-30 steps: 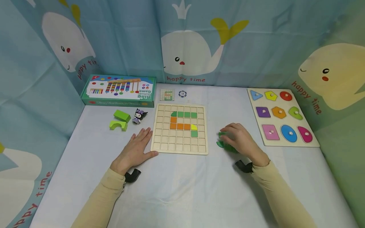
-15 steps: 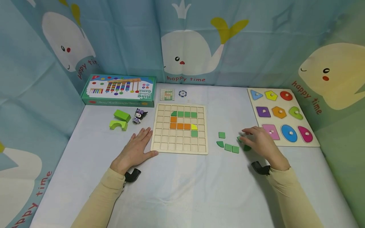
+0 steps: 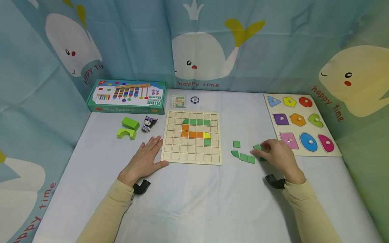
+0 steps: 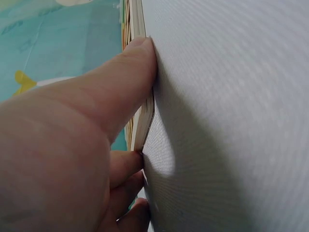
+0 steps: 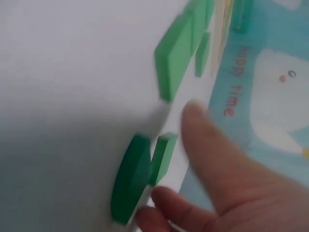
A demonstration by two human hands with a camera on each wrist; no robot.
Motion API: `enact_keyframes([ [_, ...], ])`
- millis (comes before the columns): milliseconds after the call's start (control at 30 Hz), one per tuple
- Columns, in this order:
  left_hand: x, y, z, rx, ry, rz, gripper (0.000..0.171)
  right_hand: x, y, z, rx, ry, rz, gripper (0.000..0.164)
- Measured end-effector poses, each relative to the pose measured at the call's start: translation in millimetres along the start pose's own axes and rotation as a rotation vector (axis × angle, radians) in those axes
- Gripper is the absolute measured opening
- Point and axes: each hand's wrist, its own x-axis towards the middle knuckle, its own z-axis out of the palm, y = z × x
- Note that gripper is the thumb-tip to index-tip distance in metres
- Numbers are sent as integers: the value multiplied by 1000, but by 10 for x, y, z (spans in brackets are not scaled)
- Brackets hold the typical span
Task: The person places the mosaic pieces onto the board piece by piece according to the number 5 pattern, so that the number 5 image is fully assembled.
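My left hand [image 3: 143, 157] lies spread, touching the grid board [image 3: 190, 149] at its left edge; my right hand [image 3: 279, 155], half-open, grips nothing, just right of a green tile [image 3: 256, 147]

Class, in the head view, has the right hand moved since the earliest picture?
Yes. The right hand has moved rightward, farther from the wooden grid board.

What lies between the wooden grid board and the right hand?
In the head view: a lone green square, a green quarter-round, two neighbouring green squares and, by the right hand, another green tile.
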Motion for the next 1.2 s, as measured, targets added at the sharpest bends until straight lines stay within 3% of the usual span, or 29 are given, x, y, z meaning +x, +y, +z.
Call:
enact_keyframes([
  [167, -1, 2, 0, -2, -1, 1, 91, -3, -48, 26, -34, 5, 43, 37],
  [367, -1, 3, -5, -1, 2, -1, 91, 6, -100, 54, -50, 39, 1, 31],
  [533, -2, 0, -5, 1, 5, 4, 91, 56, -210, 70, 26, 73, -30, 27],
  [633, -3, 2, -6, -4, 5, 5, 91, 100, -310, 91, 84, 94, -76, 26],
  [800, -3, -1, -4, -9, 8, 6, 91, 188, -482, 184, 152, 109, -225, 25],
  [933, 0, -8, 5, 0, 8, 8, 91, 255, -621, 279, 190, 69, -321, 25],
  [1200, 3, -13, 7, 0, 9, 11, 91, 333, -870, 436, 231, -11, -425, 25],
])
